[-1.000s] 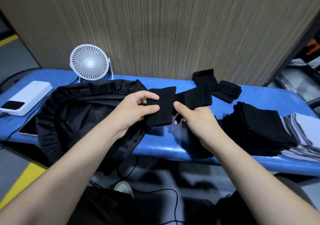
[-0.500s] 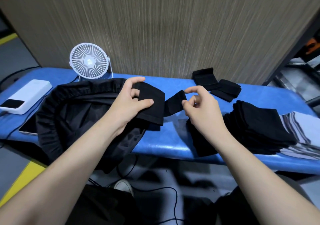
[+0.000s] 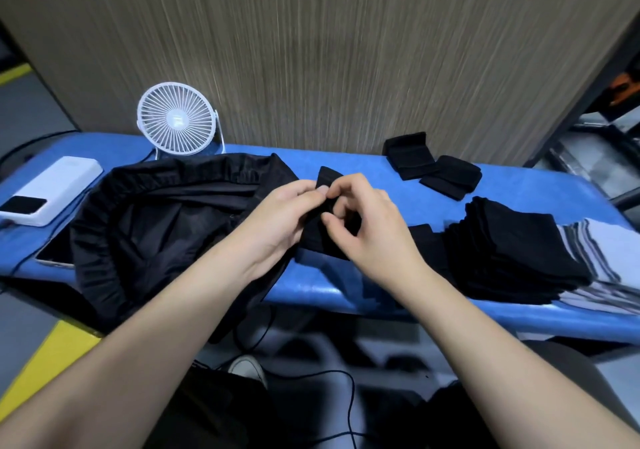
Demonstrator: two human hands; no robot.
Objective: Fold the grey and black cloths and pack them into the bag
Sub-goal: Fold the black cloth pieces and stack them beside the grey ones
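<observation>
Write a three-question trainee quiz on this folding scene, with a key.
1. True or false: both hands grip the same black cloth.
2. What lies under the left hand? A) fan B) open black bag C) stack
3. Which side of the table holds the stack of cloths?

Key: 1 true, left hand and right hand pinch it together. 2 B, the bag. 3 right; the fan stands left.

We note both forearms bare up to the frame's lower edge, no sleeves, watch, rings or gloves visible on the left hand (image 3: 280, 216) or right hand (image 3: 372, 227), and dark, apparently black clothing on the lap below, blurred, plus one pale shoe toe.
</observation>
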